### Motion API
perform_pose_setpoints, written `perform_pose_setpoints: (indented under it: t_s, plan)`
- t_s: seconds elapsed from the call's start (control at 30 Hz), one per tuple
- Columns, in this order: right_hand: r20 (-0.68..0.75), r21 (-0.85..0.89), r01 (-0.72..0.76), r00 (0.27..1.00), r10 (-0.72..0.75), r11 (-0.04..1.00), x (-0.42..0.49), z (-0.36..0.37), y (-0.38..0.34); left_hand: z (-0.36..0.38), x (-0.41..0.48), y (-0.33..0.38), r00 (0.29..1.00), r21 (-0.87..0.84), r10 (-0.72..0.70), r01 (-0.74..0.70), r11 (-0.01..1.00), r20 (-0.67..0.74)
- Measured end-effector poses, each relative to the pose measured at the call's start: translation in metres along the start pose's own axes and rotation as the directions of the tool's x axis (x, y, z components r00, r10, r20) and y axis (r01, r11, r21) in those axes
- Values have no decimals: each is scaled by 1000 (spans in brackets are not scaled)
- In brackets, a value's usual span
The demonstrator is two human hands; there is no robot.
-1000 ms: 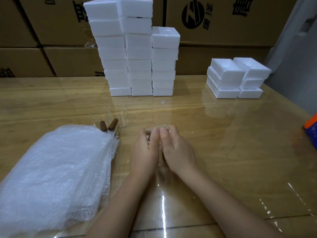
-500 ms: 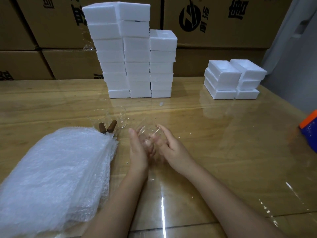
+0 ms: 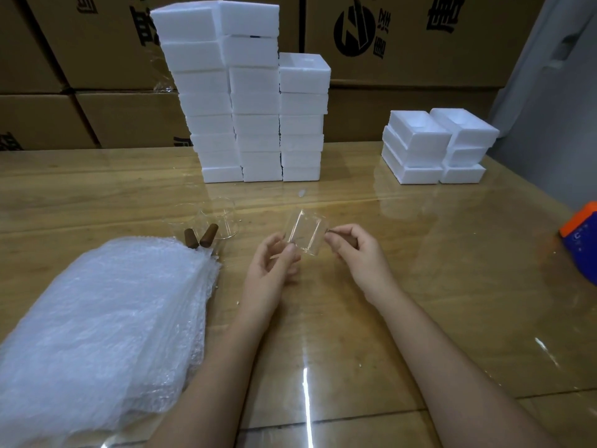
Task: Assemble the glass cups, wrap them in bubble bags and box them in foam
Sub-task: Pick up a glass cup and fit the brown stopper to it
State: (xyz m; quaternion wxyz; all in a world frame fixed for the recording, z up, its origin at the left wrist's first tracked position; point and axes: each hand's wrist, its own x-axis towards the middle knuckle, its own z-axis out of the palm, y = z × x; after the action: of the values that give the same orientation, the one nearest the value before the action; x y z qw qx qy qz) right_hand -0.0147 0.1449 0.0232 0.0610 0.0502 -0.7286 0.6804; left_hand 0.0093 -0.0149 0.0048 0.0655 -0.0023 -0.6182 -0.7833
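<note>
A clear glass cup (image 3: 307, 232) is held just above the table between both hands, tilted. My left hand (image 3: 274, 265) pinches its left lower edge with thumb and fingers. My right hand (image 3: 353, 250) grips a brown wooden handle (image 3: 347, 240) at the cup's right side; most of the handle is hidden in the fingers. Two more glass cups (image 3: 213, 226) stand to the left, with two brown wooden handles (image 3: 200, 236) leaning in front of them. A thick stack of bubble bags (image 3: 100, 321) lies at the near left.
Tall stacks of white foam boxes (image 3: 248, 101) stand at the back centre, and a lower pile of open foam halves (image 3: 433, 147) at the back right. Cardboard cartons (image 3: 403, 37) line the wall. An orange and blue object (image 3: 581, 237) sits at the right edge.
My hands were pressed together low over the cup. They have parted and lifted it; the left now pinches the glass and the right holds the brown handle at its side.
</note>
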Motion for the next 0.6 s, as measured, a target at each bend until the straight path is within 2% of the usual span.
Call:
perform_pose_setpoints:
  t_s: [0.27,0.33,0.43,0.5,0.6]
  plan:
    - [59,158,-62,997,53,985,5,-1,10,2,0,-4,998,70,-2,6,998,-57]
    - [94,310,-98,993,72,946,4,2,11,2,1,-3,998,51,1,3,999,-69]
    - [245,523,-222,964,104,823,4,1,9,-2,1,0,998,-52,-40,37,998,-56]
    - [316,571,-313,937,148,759,4,-1,8,-5,2,3,995,-141,-97,99,985,19]
    - [339,543,-337,926,167,769,0,1,10,-3,2,5,950,-270,-216,274,923,225]
